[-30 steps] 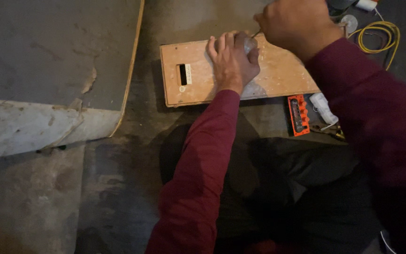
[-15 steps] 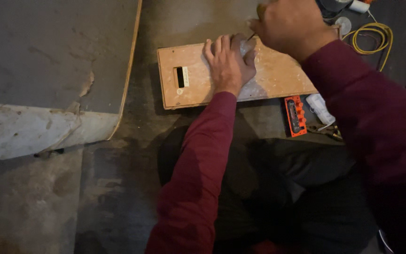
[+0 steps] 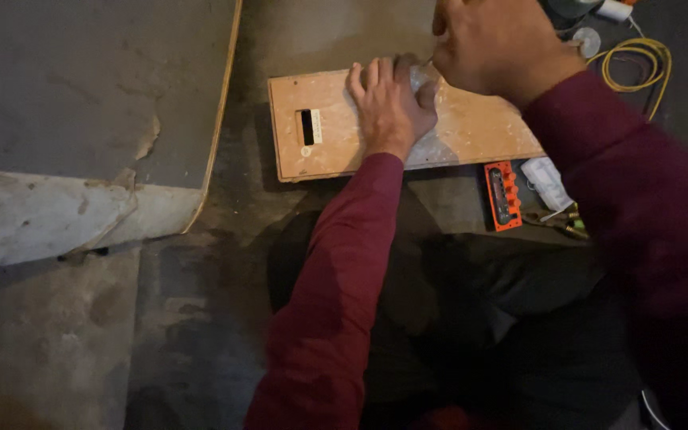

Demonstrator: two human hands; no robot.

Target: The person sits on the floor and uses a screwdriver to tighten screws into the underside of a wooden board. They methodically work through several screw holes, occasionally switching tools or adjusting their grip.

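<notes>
The wooden board (image 3: 344,135) lies flat on the concrete floor (image 3: 201,318), in the upper middle of the view, just in front of the person's knees. It is a light brown rectangle with a small dark slot (image 3: 307,127) near its left end. The left hand (image 3: 389,107) rests palm down on the board, with the fingers spread and pressing on a small pale thing (image 3: 422,78) of which only a part is visible; this grip is flat and open, it does not close around anything. The right hand (image 3: 495,44) is above the far edge of the board, just beside the left fingers, and its grip is closed into a fist around a thin tool, but the tool is almost hidden, so one cannot tell what kind it is. Both arms wear dark red sleeves (image 3: 336,302). Just below the right end of the board lies an orange and black device (image 3: 503,195), and beside it a white object (image 3: 549,181). Farther right, near the top corner, there is a coil of yellow cable (image 3: 639,68). On the left side of the view lies a large grey panel (image 3: 81,103) with a thin wooden edge, well apart from the board.
</notes>
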